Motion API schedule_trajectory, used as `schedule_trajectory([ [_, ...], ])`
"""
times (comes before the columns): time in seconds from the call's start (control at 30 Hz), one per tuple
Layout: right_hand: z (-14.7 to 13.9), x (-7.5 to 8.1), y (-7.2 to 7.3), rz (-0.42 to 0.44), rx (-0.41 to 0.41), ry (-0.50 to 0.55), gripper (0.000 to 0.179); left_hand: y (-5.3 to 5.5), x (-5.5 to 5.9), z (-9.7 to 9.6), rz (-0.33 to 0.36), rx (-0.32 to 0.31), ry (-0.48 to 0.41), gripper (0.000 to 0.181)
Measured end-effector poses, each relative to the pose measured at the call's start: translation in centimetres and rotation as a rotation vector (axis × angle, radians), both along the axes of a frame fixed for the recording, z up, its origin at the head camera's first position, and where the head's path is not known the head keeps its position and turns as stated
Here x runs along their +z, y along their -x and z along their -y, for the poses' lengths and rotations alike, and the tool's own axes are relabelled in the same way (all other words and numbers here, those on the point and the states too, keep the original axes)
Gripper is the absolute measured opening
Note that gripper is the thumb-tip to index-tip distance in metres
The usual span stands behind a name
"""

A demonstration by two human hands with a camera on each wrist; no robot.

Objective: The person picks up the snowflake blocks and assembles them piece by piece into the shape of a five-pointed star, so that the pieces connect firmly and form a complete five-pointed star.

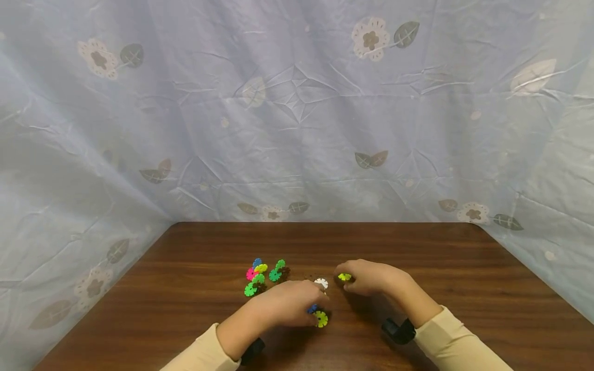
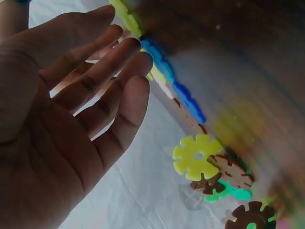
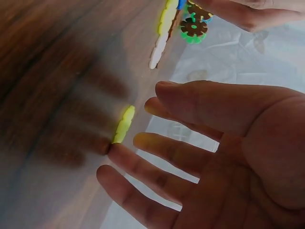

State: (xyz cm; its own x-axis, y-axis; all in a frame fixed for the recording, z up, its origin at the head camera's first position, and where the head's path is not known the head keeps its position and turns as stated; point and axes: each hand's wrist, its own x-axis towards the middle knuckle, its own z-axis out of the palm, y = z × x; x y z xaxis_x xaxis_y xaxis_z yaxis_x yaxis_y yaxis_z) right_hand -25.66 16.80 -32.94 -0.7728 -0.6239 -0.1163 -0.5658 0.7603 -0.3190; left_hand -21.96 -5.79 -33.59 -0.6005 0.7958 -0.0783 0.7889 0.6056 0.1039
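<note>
My left hand (image 1: 292, 303) reaches low over the table, its fingers loosely bent in the left wrist view. Right at its fingertips are blue notched discs (image 2: 188, 102), and a yellow notched disc (image 1: 321, 319) lies by the thumb. Past the left fingers shows a white disc (image 1: 321, 283). My right hand (image 1: 368, 277) hovers over the table with fingers spread and slightly bent. A single yellow-green flower-shaped disc (image 3: 124, 124) lies flat by its fingertips, pinched by none of them.
Left of the hands lies a group of joined notched discs: pink (image 1: 252, 273), green (image 1: 250, 289), yellow and blue. Brown discs (image 2: 233, 171) sit among them. The brown wooden table (image 1: 417, 247) ends at a floral curtain (image 1: 297, 129) behind. Each wrist carries a black strap-on camera (image 1: 398, 331).
</note>
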Motion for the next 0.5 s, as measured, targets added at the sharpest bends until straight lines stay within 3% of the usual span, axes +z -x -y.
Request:
schedule_trajectory([
  [0.13, 0.08, -0.18, 0.09, 0.01, -0.019, -0.005, 0.036, -0.12, -0.14, -0.18, -0.037, 0.002, 0.026, 0.024],
  [0.5, 0.44, -0.61, -0.07, -0.04, -0.063, -0.005, 0.033, -0.12, -0.63, -0.2, 0.008, 0.05, 0.002, 0.022],
])
